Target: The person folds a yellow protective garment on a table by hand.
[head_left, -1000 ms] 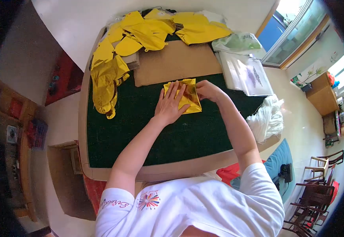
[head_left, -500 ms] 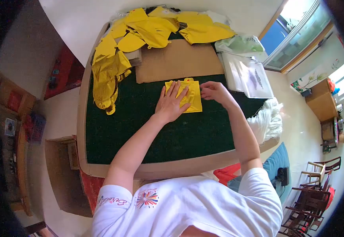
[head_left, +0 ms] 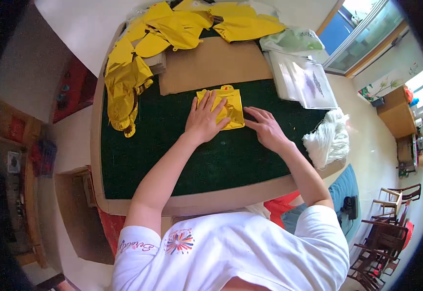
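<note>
Your shiny gold foil sheet (head_left: 230,107) looks folded square already. Left hand (head_left: 203,122) lies flat and open on it, right hand (head_left: 266,128) open beside, maybe touching. The crumpled yellow foil heap (head_left: 123,85) isn't folded yet.

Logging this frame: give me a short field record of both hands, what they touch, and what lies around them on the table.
left hand: flat, palm down on the folded gold foil piece
right hand: open, fingers spread on the green mat at the foil's right edge; contact with the foil unclear
foil position: flat on the mat, just below the cardboard sheet
far and left edge: pile of gold foil pieces
right side: clear plastic bags, white string bundle
</note>
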A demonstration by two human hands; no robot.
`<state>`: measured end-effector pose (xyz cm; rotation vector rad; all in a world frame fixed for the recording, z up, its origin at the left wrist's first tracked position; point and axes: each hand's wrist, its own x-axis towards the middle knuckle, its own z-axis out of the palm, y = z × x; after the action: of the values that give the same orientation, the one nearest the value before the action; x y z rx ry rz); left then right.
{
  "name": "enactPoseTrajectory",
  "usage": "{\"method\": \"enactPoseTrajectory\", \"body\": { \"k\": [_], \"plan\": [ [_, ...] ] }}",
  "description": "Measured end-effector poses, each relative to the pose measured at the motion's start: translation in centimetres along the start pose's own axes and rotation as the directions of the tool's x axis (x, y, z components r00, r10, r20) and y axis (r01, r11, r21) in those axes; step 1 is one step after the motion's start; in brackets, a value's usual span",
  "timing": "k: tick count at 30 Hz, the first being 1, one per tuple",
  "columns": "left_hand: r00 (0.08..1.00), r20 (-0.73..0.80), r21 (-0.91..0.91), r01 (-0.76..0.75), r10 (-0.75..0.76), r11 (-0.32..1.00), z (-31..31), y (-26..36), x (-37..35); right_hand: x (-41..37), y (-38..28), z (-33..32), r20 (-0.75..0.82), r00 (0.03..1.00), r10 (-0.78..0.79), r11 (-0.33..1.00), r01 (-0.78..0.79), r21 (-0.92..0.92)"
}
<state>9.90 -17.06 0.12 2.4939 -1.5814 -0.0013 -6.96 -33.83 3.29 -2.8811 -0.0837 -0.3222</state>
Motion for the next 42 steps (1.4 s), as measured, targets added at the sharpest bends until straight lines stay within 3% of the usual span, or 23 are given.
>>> {"method": "enactPoseTrajectory", "body": {
  "k": [4,7,12,14,16,21,24,29,30,31,34,36,37,38,40,42],
  "plan": [
    [1.000,0.002,-0.002,0.004,-0.004,1.000,-0.1,0.0,0.1,0.1,0.7,-0.3,-0.006,1.000,0.020,0.993,-0.019,0.115],
    [1.000,0.008,0.009,0.009,-0.009,1.000,-0.1,0.0,0.2,1.2,0.3,-0.6,-0.121,0.990,0.066,0.971,-0.035,0.238],
    [1.000,0.015,0.019,0.002,-0.002,1.000,-0.3,0.1,0.2,6.3,-2.0,1.0,-0.233,0.972,-0.036,0.993,0.061,0.102],
    [0.995,0.101,0.083,0.010,-0.019,0.996,-0.5,0.0,0.3,7.1,-1.2,3.3,-0.206,0.978,-0.013,0.998,0.026,0.062],
    [0.998,0.055,0.039,0.015,-0.017,0.999,-0.3,0.0,0.3,7.4,0.1,5.1,-0.106,0.991,0.086,0.995,-0.092,-0.047],
    [0.999,-0.036,-0.038,0.004,-0.005,0.999,0.4,-0.2,0.2,6.7,0.9,6.0,-0.149,0.988,0.051,0.998,-0.056,-0.030],
    [0.998,0.010,-0.002,0.055,-0.055,0.998,-0.2,-0.5,-0.3,6.7,1.0,5.9,-0.125,0.991,0.045,0.998,-0.051,-0.045],
    [0.952,-0.007,0.014,0.305,-0.305,0.952,-1.7,-4.8,-4.2,7.0,0.6,5.5,-0.085,0.994,0.063,0.998,-0.066,-0.025],
    [0.930,-0.234,0.030,0.299,-0.284,0.954,-2.2,-4.5,-5.0,7.0,0.7,5.6,-0.088,0.994,0.061,0.997,-0.065,-0.042],
    [0.927,-0.230,0.035,0.310,-0.295,0.950,-2.7,-4.1,-5.5,7.0,0.7,5.6,-0.093,0.994,0.061,0.996,-0.066,-0.059],
    [0.912,-0.411,-0.055,-0.041,0.015,0.998,-3.7,-0.8,-5.1,7.0,0.8,5.9,-0.098,0.993,0.065,0.997,-0.069,-0.035],
    [0.936,-0.299,-0.020,-0.202,0.187,0.979,-3.0,1.7,-4.7,7.0,0.9,5.8,-0.107,0.992,0.069,0.997,-0.073,-0.040],
    [0.914,-0.340,0.081,-0.205,0.220,0.975,-2.3,2.8,-4.2,7.0,0.9,5.8,-0.112,0.992,0.062,0.997,-0.066,-0.030],
    [0.913,-0.344,0.081,-0.205,0.220,0.975,-1.7,3.3,-3.8,7.0,0.8,5.7,-0.117,0.991,0.056,0.998,-0.059,-0.020],
    [0.971,-0.188,0.169,-0.118,0.149,0.978,-1.6,4.4,-3.0,7.1,1.0,5.9,-0.128,0.991,0.047,0.998,-0.052,-0.036],
    [0.968,-0.189,0.228,-0.120,0.164,0.966,-1.4,5.0,-2.4,7.0,1.0,5.9,-0.136,0.990,0.042,0.998,-0.048,-0.046]
  ]
}}
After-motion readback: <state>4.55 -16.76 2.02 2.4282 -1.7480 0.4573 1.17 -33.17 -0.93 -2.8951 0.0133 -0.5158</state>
